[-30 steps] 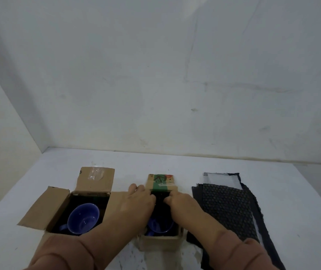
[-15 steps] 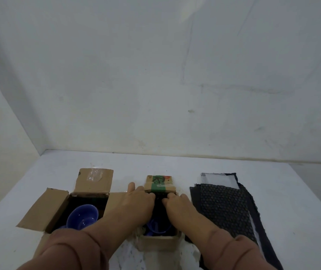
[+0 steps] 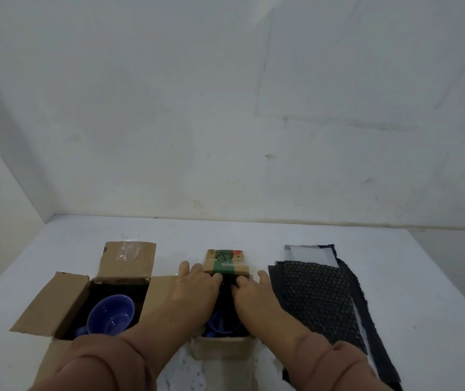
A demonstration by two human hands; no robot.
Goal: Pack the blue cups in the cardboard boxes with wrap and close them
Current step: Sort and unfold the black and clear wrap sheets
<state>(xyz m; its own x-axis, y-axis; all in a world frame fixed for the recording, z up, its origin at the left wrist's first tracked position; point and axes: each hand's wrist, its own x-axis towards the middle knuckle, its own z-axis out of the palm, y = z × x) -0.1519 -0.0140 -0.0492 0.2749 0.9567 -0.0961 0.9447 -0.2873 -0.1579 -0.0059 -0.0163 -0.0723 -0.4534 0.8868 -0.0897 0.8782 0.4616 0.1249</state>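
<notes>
Two open cardboard boxes stand on the white table. The left box (image 3: 48, 303) holds a blue cup (image 3: 111, 317) upright on dark lining. In the smaller middle box (image 3: 223, 345), whose far flap carries green tape, a second blue cup (image 3: 223, 324) shows between my wrists. My left hand (image 3: 194, 286) lies over that box's left edge with its fingers stretched toward the far flap. My right hand (image 3: 254, 292) lies over the right edge, fingertips bent down onto the dark wrap inside. Both hands press there; the thumbs are hidden.
A stack of black bubble wrap sheets (image 3: 316, 294) lies right of the middle box, with a white sheet under its far end. The left box's flaps stand open to the left and back. A white wall closes off the table's far edge.
Both hands have stayed over the middle box, with fingertips edging slightly toward the far flap. The view has shifted a little.
</notes>
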